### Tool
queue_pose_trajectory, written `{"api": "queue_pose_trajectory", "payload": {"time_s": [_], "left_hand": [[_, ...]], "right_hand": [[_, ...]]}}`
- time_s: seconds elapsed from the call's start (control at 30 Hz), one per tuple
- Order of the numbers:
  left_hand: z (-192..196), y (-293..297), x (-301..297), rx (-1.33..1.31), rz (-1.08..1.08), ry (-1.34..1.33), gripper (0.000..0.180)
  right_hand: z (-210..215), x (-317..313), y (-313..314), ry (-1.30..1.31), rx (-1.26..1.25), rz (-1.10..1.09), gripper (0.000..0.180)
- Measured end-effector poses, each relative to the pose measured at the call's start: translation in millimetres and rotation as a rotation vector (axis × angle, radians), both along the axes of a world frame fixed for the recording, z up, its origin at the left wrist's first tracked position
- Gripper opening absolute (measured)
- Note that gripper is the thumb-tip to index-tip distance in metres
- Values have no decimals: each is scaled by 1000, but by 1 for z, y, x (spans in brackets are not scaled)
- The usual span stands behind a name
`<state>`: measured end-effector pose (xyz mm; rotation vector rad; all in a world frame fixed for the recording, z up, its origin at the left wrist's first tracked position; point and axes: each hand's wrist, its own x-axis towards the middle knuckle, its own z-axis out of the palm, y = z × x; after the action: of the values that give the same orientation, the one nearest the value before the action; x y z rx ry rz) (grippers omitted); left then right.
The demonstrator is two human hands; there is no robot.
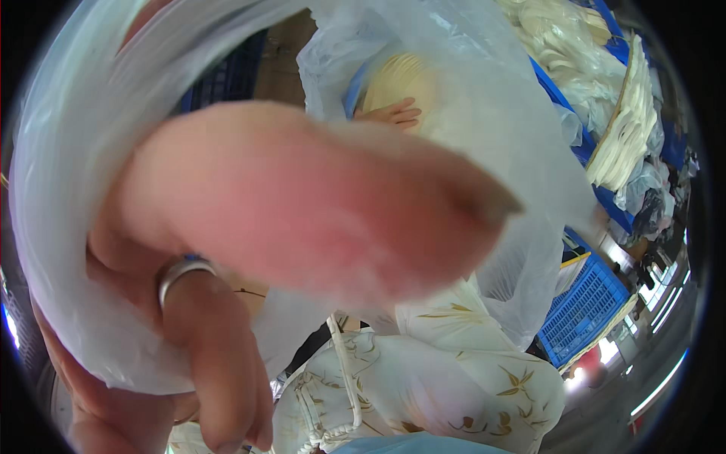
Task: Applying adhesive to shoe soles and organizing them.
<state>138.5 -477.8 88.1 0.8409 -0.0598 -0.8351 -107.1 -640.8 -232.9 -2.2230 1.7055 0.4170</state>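
Observation:
Very close in front, my left hand (219, 325) fills the left half of the head view, a silver ring on one curled finger. Its fingers grip a thin, milky-white plastic bag (60, 227). One digit, blurred, stretches right across the picture. The bag's film arches over the top and hangs down on the right. Beyond it, a smaller hand (393, 115) lies with fingers apart on a pale yellowish bundle (401, 79); whose hand it is I cannot tell. My right arm's flowered cream sleeve (454, 356) bends upward; where it ends is hidden behind the large digit.
At the upper right, pale stringy bundles (628, 129) and clear wrapping lie in and over a blue crate (556, 91). A blue basket (586, 306) stands lower right. A dark blue crate (227, 76) shows through the bag's opening. A white cord (344, 371) hangs against the flowered clothing.

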Motion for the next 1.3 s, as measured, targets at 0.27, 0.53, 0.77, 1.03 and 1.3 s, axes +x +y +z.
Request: {"api": "queue_pose_trajectory", "payload": {"time_s": [0.27,0.53,0.77,1.03,1.3], "left_hand": [[-29,27,-6,26,73,-33,82],[-19,19,-5,284,-72,-57,92],[-17,6,-16,190,136,-221,85],[9,-52,-40,426,92,-432,61],[51,-61,-41,589,-11,-929,65]], "right_hand": [[-91,76,-5,65,-192,53,101],[-112,73,1,68,-329,88,106],[-138,166,-43,-103,3,185,116],[-104,72,-171,-403,312,66,134],[-86,133,-101,112,242,141,126]]}}
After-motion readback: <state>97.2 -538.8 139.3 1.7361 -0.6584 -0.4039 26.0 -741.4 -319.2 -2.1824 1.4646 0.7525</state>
